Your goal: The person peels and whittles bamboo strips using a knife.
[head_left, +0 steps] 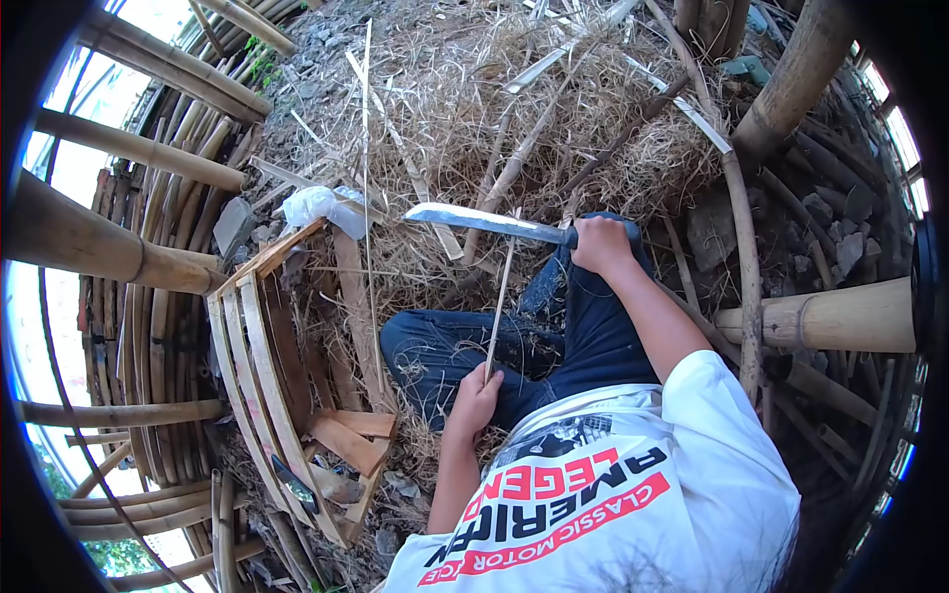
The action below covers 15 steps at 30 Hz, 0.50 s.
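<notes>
My right hand (pixel 603 245) is closed round the dark handle of a machete (pixel 494 219). Its long blade points left, across the front of my knees. Lower down, beside my lap, my left hand (pixel 476 398) grips the near end of a thin bamboo strip (pixel 500 301). The strip stands away from me, and its far end overlaps the blade near the handle in this view. My legs in dark jeans (pixel 445 346) are folded under both hands, with bits of shavings on them.
A slatted wooden crate (pixel 262 346) lies at my left, with a white plastic bag (pixel 321 206) by its far end. Dry shavings (pixel 435 109) and loose strips cover the ground ahead. Thick bamboo poles (pixel 820 318) stand on both sides, with rubble (pixel 850 247) at right.
</notes>
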Each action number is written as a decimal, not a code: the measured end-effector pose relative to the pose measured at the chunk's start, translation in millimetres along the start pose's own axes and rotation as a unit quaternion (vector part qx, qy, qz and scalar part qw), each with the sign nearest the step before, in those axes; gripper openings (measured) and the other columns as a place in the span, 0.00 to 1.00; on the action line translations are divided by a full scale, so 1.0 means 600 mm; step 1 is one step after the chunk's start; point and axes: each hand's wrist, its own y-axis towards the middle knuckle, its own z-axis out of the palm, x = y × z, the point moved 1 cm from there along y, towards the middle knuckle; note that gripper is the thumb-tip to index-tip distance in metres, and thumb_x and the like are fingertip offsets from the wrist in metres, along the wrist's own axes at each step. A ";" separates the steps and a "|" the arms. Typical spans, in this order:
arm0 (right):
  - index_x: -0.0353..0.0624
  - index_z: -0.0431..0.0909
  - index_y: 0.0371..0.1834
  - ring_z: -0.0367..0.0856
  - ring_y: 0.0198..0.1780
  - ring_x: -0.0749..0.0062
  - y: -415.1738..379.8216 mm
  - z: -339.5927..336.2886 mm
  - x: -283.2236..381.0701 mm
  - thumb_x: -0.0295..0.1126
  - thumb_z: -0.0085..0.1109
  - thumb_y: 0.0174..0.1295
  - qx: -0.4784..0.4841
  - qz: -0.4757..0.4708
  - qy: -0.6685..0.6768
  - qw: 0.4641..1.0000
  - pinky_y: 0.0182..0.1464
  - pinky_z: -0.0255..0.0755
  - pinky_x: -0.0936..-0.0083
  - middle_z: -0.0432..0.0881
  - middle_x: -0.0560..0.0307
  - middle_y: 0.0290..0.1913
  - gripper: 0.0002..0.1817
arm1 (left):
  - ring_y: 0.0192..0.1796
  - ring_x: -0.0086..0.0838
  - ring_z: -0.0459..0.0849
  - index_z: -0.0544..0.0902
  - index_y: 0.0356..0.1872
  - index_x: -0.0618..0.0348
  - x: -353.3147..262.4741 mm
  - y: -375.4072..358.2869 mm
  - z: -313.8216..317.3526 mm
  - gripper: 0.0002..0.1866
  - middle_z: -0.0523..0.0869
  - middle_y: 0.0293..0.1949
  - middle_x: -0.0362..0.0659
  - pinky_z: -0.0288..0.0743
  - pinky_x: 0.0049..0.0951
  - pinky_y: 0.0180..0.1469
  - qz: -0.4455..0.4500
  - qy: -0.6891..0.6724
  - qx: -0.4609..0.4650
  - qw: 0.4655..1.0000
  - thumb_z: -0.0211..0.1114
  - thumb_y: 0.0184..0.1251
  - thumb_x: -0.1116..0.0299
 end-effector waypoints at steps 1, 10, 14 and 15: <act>0.44 0.83 0.30 0.86 0.37 0.52 0.006 -0.001 -0.002 0.37 0.66 0.44 -0.002 0.014 0.003 1.000 0.41 0.80 0.59 0.85 0.46 0.31 0.11 | 0.29 0.20 0.66 0.74 0.32 0.63 0.000 -0.002 0.001 0.09 0.71 0.24 0.35 0.63 0.26 0.32 0.000 0.002 -0.001 1.000 0.58 0.70 0.68; 0.42 0.84 0.31 0.87 0.38 0.51 0.010 -0.003 -0.004 0.37 0.66 0.44 -0.002 0.024 0.006 1.000 0.44 0.81 0.59 0.86 0.45 0.33 0.13 | 0.29 0.21 0.66 0.74 0.32 0.64 -0.002 -0.006 0.003 0.10 0.71 0.24 0.36 0.63 0.26 0.31 0.007 0.016 -0.004 1.000 0.58 0.70 0.68; 0.44 0.83 0.30 0.86 0.38 0.51 0.015 0.006 -0.007 0.38 0.64 0.45 -0.002 0.026 0.001 1.000 0.43 0.79 0.58 0.85 0.46 0.32 0.12 | 0.29 0.21 0.66 0.74 0.32 0.64 0.004 -0.006 0.005 0.10 0.71 0.23 0.36 0.64 0.27 0.31 0.008 0.029 -0.009 1.000 0.58 0.70 0.68; 0.44 0.83 0.30 0.86 0.38 0.51 0.016 0.008 -0.005 0.38 0.64 0.45 -0.003 0.025 0.001 1.000 0.43 0.79 0.58 0.85 0.46 0.32 0.12 | 0.29 0.21 0.66 0.74 0.32 0.64 0.005 -0.006 0.006 0.10 0.72 0.23 0.36 0.64 0.27 0.31 0.007 0.031 -0.013 0.999 0.58 0.70 0.68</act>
